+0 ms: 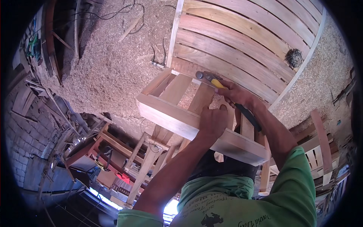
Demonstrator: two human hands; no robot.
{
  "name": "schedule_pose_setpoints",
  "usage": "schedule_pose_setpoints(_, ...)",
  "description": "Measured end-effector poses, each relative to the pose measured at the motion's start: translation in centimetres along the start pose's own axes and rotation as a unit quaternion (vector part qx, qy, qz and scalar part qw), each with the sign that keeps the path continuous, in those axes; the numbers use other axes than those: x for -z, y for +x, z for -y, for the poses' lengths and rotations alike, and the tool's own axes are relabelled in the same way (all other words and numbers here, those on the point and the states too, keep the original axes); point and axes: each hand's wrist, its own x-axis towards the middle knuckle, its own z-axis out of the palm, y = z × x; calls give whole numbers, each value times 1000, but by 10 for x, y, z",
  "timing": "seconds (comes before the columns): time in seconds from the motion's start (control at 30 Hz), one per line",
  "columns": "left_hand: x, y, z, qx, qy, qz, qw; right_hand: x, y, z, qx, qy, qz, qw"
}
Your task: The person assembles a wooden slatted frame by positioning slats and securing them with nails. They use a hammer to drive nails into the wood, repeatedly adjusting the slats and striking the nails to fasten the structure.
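**Hammer [248, 116] in R hand [239, 95], L hand [213, 120] at wooden frame [170, 113]**

R hand is grasping the hammer, fingers wrapping the handle close below the head. Head is pointing far-left, sitting over the far side of the frame; contact w/ wood: can't tell. Dark end of handle is extending near-right, alongside the R forearm.

L hand is curling w/ bent fingers just inside the frame's near rail, wrist lying across that rail. Whether it's pinching anything: can't tell.

Frame is standing centrally, in front of the person's green shirt [242, 206], its cross slats [177, 90] running btw near & far rails.

Surroundings: big slatted panel [227, 41] is lying beyond, far-right, w/ a dark bristly clump [293, 58] resting nr its right edge. Wood shavings [102, 83] are covering the floor, far-left. Small legged wooden stand [147, 162] is standing near-left; a reddish cabinet [81, 155] is sitting left of it.
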Motion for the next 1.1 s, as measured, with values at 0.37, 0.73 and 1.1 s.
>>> schedule_pose_setpoints(0.37, 23, -15, 11, -35, 112, -100, 988, 26, -33, -56, 36, -46, -123, 991)
schedule_pose_setpoints(0.73, 87, -4, 109, 225, 110, 111, 962, 17, -74, -37, 80, -63, -178, 979)
schedule_pose_setpoints(1.1, 56, 1, 161, 320, -41, 189, 928, 5, -42, -58, 228, -240, -186, 925)
